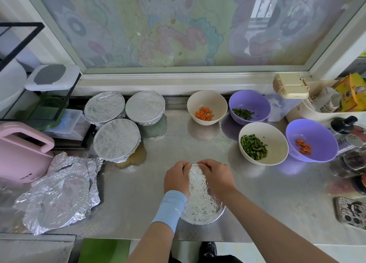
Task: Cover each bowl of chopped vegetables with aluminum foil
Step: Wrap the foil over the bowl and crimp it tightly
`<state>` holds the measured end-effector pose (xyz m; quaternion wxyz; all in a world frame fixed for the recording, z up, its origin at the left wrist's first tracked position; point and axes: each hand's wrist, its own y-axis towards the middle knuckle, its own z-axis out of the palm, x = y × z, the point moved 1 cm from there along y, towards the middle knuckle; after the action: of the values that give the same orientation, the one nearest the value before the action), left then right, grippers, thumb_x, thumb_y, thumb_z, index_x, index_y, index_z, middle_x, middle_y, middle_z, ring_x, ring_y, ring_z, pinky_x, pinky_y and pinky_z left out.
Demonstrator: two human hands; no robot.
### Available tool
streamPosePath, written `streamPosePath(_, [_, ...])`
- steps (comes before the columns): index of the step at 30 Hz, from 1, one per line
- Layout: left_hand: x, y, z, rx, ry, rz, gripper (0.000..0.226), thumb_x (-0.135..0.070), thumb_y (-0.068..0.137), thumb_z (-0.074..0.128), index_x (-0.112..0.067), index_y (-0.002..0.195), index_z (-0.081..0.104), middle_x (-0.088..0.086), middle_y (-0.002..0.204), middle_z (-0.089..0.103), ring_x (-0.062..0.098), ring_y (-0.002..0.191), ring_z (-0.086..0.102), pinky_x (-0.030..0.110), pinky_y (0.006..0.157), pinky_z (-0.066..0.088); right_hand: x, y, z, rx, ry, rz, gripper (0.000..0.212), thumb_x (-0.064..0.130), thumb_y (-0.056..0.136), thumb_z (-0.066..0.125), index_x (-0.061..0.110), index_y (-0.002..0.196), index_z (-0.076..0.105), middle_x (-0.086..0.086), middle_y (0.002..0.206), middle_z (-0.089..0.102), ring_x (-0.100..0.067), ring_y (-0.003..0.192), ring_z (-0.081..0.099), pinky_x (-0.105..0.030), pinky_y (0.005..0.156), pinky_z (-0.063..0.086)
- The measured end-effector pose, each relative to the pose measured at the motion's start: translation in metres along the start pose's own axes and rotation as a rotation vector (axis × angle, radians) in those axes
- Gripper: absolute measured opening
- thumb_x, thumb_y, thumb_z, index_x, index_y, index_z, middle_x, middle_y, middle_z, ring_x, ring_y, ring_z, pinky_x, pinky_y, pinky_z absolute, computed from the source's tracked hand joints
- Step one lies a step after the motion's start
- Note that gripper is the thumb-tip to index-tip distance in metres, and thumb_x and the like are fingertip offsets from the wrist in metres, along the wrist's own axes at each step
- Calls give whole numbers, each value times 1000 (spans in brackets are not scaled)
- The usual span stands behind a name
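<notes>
In the lower centre of the frame, the left hand (176, 178) and right hand (217, 176) curled their fingers over the far rim of a foil-wrapped bowl (200, 205), gripping it. Three covered bowls (116, 138) sat at middle left, and four open bowls of chopped vegetables (263, 143) at middle right.

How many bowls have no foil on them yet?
4, all on the right: a cream carrot bowl at the back, a purple bowl of green strips beside it, a cream bowl of green strips nearer, and a purple carrot bowl farthest right. None appears hidden.
</notes>
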<state>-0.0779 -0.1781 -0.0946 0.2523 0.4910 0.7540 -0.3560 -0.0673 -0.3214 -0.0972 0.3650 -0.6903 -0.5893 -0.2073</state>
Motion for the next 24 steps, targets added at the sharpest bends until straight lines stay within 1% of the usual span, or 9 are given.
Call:
streamPosePath(2, [0, -2, 1, -10, 14, 1, 21, -30, 100, 48, -21, 98, 67, -10, 81, 64, 13, 77, 59, 23, 70, 42, 2, 2, -2, 24, 57, 20, 13, 35, 92, 61, 36, 92, 74, 17, 72, 70, 0, 65, 61, -18, 63, 47])
streamPosePath(6, [2, -8, 2, -56, 0, -14, 23, -31, 101, 46, -23, 101, 67, -12, 83, 64, 13, 79, 59, 24, 73, 45, 6, 5, -6, 83, 47, -8, 12, 34, 92, 61, 38, 88, 72, 17, 77, 71, -2, 71, 64, -21, 68, 51])
streamPosePath(8, [3, -11, 2, -92, -5, -40, 23, -31, 101, 45, -23, 102, 67, -9, 89, 68, 15, 82, 61, 27, 76, 49, 5, 2, -5, 53, 24, 9, 11, 36, 93, 59, 40, 89, 68, 14, 76, 71, -8, 66, 65, -22, 64, 52])
streamPosePath(10, [3, -14, 1, -114, -39, -74, 22, -30, 101, 45, -24, 100, 67, -7, 91, 70, 15, 81, 62, 29, 76, 50, 2, -2, -4, -7, 1, 19, 13, 38, 93, 57, 37, 90, 69, 15, 73, 70, -7, 63, 64, -26, 66, 53])
streamPosePath(13, [2, -11, -5, -63, 10, -88, 19, -28, 97, 47, -24, 92, 64, -7, 86, 68, 15, 77, 61, 27, 70, 49, -1, -2, -3, -18, 29, 19, 14, 38, 92, 59, 35, 91, 73, 19, 74, 70, -2, 64, 63, -27, 68, 54])
streamPosePath(16, [-2, 1, -11, -11, 87, -4, 18, -23, 92, 49, -28, 94, 66, -17, 89, 64, 15, 80, 65, 31, 76, 53, 1, 0, -3, -6, 34, 15, 14, 37, 92, 61, 35, 89, 74, 18, 70, 70, -3, 53, 62, -23, 63, 52])
streamPosePath(19, [-8, 4, -7, 106, -59, 96, 20, -20, 92, 56, -29, 99, 73, -20, 94, 68, -1, 90, 63, 19, 83, 50, 2, -1, -3, -22, 18, 3, 13, 38, 92, 62, 36, 88, 74, 17, 67, 69, -1, 55, 61, -21, 60, 49])
streamPosePath(21, [-9, 4, -1, 140, -69, 122, 15, -24, 92, 60, -28, 95, 75, -18, 90, 71, -6, 86, 62, 12, 78, 47, 2, 0, -4, -7, 27, -9, 14, 38, 92, 61, 37, 87, 74, 15, 65, 68, -3, 54, 61, -25, 59, 50])
streamPosePath(24, [-6, 4, 2, 108, -68, 107, 15, -24, 93, 60, -26, 94, 75, -15, 87, 70, -5, 79, 60, 4, 67, 41, 4, 0, -6, 53, 45, -19, 14, 36, 93, 59, 34, 88, 71, 9, 61, 66, -10, 42, 60, -29, 55, 52])
